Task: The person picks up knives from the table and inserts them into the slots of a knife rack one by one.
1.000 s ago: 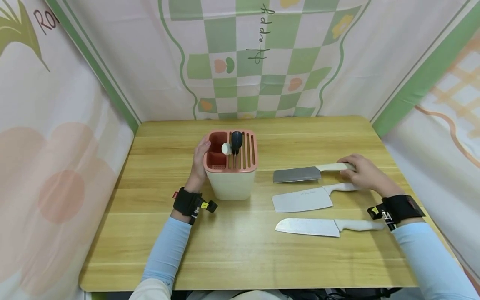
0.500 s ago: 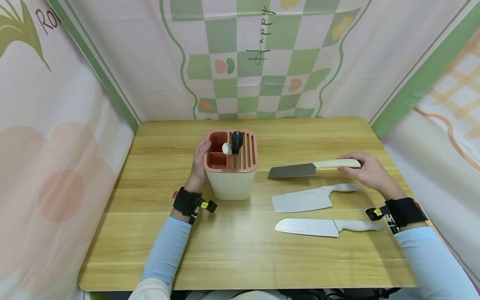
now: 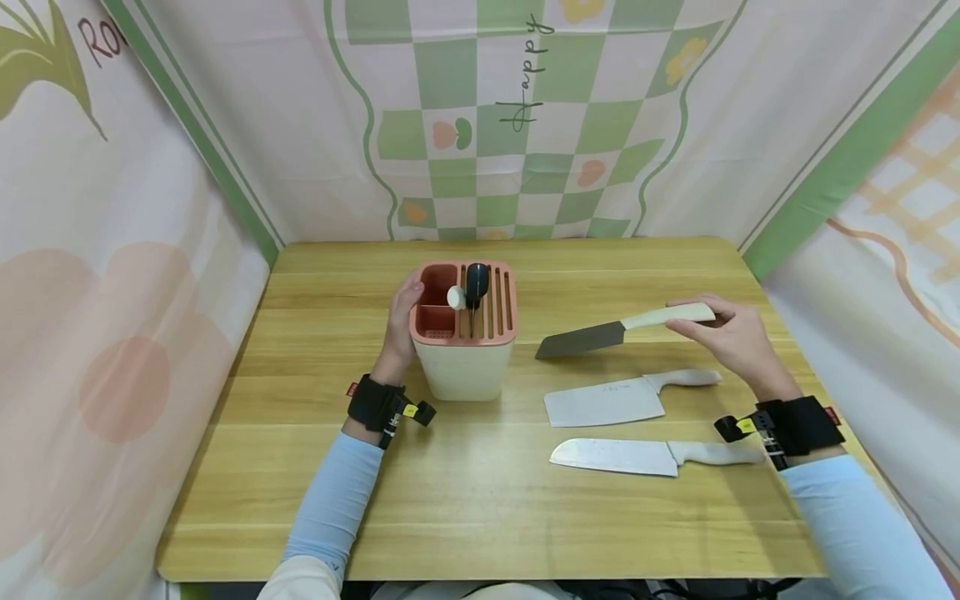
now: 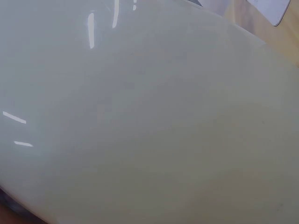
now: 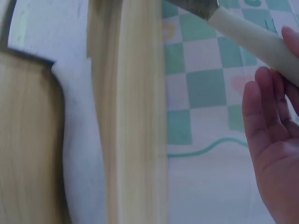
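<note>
In the head view my right hand (image 3: 731,337) pinches the off-white handle (image 3: 670,315) of a cleaver (image 3: 583,340) near its butt end. Its grey blade slants down to the left, the tip low over the table. The right wrist view shows the thumb and fingers at that cleaver handle (image 5: 254,39). My left hand (image 3: 400,321) rests against the left side of a cream knife holder (image 3: 461,372) with a pink slotted top, fingertips at the rim. The holder's pale wall (image 4: 149,112) fills most of the left wrist view.
Two more white-handled knives lie on the wooden table (image 3: 450,500): a broad cleaver (image 3: 603,402) and a round-nosed knife (image 3: 615,456) nearer the front. A black-handled tool (image 3: 476,283) and a white-ended one (image 3: 456,297) stand in the holder. A patterned curtain (image 3: 300,125) hangs behind the table.
My right hand has lifted the cleaver's handle end off the table and drawn it slightly left, tilting the blade downward. The left hand and holder have stayed in place.
</note>
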`<action>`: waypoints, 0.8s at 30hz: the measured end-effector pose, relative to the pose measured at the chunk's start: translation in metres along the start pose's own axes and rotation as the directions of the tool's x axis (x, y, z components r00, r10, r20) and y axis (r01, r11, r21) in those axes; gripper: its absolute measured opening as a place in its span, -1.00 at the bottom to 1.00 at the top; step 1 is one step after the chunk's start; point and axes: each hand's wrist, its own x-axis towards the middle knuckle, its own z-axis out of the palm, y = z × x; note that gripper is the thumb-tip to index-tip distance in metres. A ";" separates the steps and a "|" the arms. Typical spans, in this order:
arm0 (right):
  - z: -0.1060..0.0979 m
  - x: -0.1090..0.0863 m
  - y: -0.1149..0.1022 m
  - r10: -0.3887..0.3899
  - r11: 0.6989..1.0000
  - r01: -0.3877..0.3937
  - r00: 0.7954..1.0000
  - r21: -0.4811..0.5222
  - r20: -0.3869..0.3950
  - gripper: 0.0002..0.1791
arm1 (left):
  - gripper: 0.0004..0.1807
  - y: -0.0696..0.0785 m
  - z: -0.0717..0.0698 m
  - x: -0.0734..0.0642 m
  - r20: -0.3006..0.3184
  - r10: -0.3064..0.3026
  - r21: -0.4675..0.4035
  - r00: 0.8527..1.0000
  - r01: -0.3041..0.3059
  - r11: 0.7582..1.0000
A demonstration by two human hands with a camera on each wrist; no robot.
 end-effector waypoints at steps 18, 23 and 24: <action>0.042 0.004 -0.051 -0.401 0.874 0.435 0.898 0.217 -0.182 -0.68 | -0.27 0.000 0.000 -0.001 -0.002 -0.009 0.007 1.000 0.009 1.000; 0.049 0.011 -0.063 -0.459 0.827 0.504 0.861 0.249 -0.218 -0.70 | -0.32 0.001 0.000 0.000 0.004 0.003 -0.006 1.000 -0.003 1.000; 0.050 0.012 -0.065 -0.465 0.817 0.513 0.856 0.263 -0.225 -0.71 | -0.32 0.001 0.000 0.000 0.007 0.005 -0.005 1.000 -0.005 1.000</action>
